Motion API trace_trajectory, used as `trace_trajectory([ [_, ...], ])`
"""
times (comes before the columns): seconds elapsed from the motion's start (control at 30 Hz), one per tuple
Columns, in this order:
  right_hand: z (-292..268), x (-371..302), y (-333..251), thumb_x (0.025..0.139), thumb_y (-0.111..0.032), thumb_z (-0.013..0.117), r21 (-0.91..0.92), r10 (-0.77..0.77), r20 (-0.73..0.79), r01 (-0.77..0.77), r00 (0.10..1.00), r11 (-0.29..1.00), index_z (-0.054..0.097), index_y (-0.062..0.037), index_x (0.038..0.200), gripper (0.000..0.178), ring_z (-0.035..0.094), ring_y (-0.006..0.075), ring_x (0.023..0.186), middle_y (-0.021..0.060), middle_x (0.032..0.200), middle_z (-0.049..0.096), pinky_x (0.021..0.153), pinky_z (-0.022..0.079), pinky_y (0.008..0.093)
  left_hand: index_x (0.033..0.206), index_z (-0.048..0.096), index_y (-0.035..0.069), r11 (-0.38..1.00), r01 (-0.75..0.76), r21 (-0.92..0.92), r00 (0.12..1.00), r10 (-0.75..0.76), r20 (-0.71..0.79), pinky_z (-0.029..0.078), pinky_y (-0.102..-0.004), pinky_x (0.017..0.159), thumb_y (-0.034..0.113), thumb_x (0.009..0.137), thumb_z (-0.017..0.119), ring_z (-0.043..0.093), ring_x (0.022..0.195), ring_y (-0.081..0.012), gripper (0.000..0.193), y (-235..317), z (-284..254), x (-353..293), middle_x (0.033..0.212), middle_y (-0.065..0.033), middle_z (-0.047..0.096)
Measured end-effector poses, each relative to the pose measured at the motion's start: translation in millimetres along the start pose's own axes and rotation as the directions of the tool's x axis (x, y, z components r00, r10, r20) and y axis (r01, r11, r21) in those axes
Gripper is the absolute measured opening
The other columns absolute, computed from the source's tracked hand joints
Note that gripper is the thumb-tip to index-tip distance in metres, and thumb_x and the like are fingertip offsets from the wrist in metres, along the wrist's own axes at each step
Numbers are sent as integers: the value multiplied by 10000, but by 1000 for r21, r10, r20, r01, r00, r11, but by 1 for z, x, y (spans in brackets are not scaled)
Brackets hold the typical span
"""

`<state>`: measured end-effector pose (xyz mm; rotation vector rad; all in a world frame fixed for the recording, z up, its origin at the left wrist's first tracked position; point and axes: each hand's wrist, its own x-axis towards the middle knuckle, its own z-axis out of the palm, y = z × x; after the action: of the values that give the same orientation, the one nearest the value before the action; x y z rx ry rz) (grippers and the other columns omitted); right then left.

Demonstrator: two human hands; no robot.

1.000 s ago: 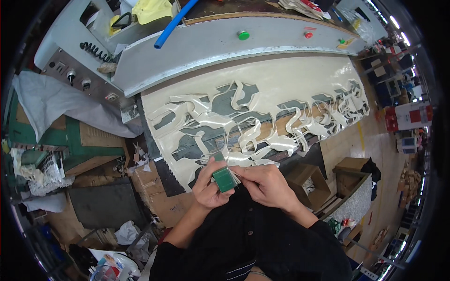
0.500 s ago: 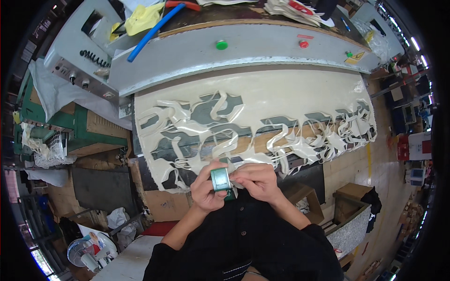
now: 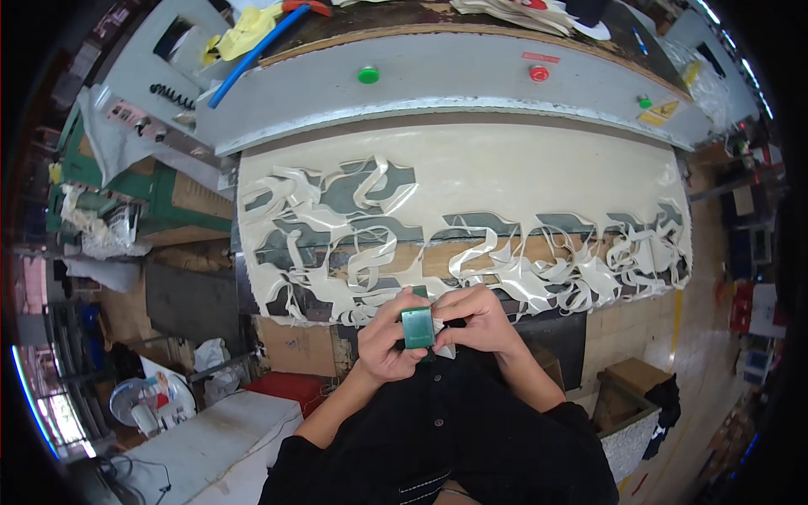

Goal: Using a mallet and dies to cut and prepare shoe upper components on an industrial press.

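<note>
Both hands meet just in front of our chest: our left hand (image 3: pixel 385 337) has its fingers closed around a small green block (image 3: pixel 417 327), and our right hand (image 3: pixel 473 318) pinches its far side. Beyond them, we see the desk (image 3: pixel 539 168) carrying a cream sheet (image 3: pixel 471 189) cut into curling offcuts, below a grey machine panel (image 3: pixel 454 76) with a green button (image 3: pixel 368 75) and a red button (image 3: pixel 539 73); cardboard boxes (image 3: pixel 627 387) clutter the floor

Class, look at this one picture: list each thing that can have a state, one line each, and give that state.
Small green block: held upright between both hands.
Left hand: closed on the block.
Right hand: closed on the block.
Cream sheet with cut-out shapes: lying flat, loose strips curling.
Blue rod: lying slanted on the machine top.
</note>
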<state>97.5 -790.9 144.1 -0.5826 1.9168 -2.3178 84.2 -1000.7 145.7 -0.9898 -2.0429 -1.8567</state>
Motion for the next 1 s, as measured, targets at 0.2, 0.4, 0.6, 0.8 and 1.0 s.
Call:
trace_trajectory([
  [0.2,2,8,2,722,-107,980,93,-38,72,31,997,995,785,44,1080,435,667,159,820,99,921,749,726,510,300,1015,701,-47,999,30,39,999,-29,-26,512,-562,1088,447,1005,729,736,1089,-373,495,11,-4,-7,1193,-280,713],
  [0.4,3,9,-3,755,-115,961,46,-60,87,57,994,997,785,25,1100,412,671,174,826,89,936,748,733,511,311,994,720,-37,994,28,109,995,-18,-97,463,-569,1138,494,1002,715,740,1062,-348,530,18,5,-10,1198,-257,715],
  [0.6,-4,1,-12,854,-55,870,127,2,89,-13,996,992,794,16,1077,245,681,179,811,93,899,745,728,513,308,976,728,-31,998,9,68,996,-3,-92,465,-563,1140,504,1009,702,739,1054,-337,536,16,16,-4,1181,-254,719],
  [0.8,7,-20,0,981,-23,731,34,0,-473,18,881,999,767,51,1153,190,650,108,796,68,884,730,727,498,268,1027,723,-118,989,0,147,988,23,-152,562,-468,938,428,1049,669,715,1016,-384,549,15,27,23,1161,-313,694],
  [1.0,-15,-22,41,1044,-80,689,452,240,-632,100,737,886,741,60,1210,223,695,89,895,70,1037,773,802,560,259,1093,741,-88,979,-38,201,966,87,-243,533,-482,977,396,1054,676,692,1080,-395,490,3,47,31,1210,-333,671],
])
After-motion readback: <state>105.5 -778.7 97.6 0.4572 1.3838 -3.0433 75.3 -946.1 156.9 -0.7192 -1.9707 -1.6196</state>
